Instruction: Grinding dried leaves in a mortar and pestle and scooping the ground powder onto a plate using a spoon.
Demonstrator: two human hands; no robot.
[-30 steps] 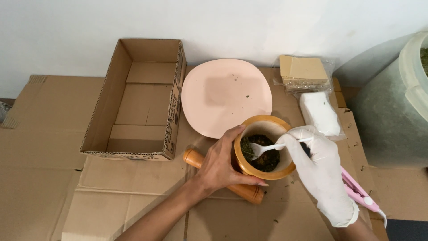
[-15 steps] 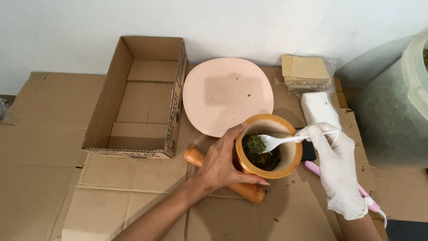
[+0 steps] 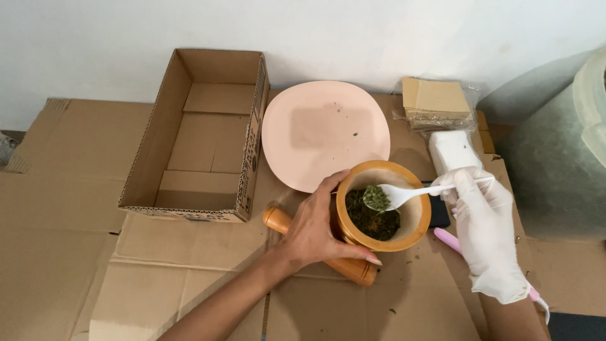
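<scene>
Flattened brown cardboard sheets point(image 3: 76, 252) cover the floor, and everything sits on them. Largest up top: an open, empty brown cardboard box point(image 3: 202, 136) lies toward the far left, its long side running away from the wall edge. Over at the right edge, a big pale grey-green container point(image 3: 562, 158) fills the corner, only partly in view. Just right of the box, a round pale pink plate point(image 3: 325, 132) with a few green specks on it.

Now the centre of the action: a round wooden mortar point(image 3: 413, 221) stands just in front of the plate, near the middle of the cardboard, with dark green crushed leaves point(image 3: 372, 222) in its bowl. The bare left hand point(image 3: 315, 230) is wrapped around the mortar's near-left wall, gripping it. Under that hand, a wooden pestle point(image 3: 350, 268) lies flat on the cardboard, one end poking out left, the other toward the front.

The right hand point(image 3: 483, 224), in a white glove, pinches the handle of a white plastic spoon point(image 3: 410, 192); the spoon's bowl carries a small heap of green leaf above the mortar's opening.

Behind the gloved hand: a white rectangular block point(image 3: 451, 151), and further back a clear bag of tan square pieces point(image 3: 435, 101). A pink handle point(image 3: 451, 240) peeks out beneath the right wrist.
</scene>
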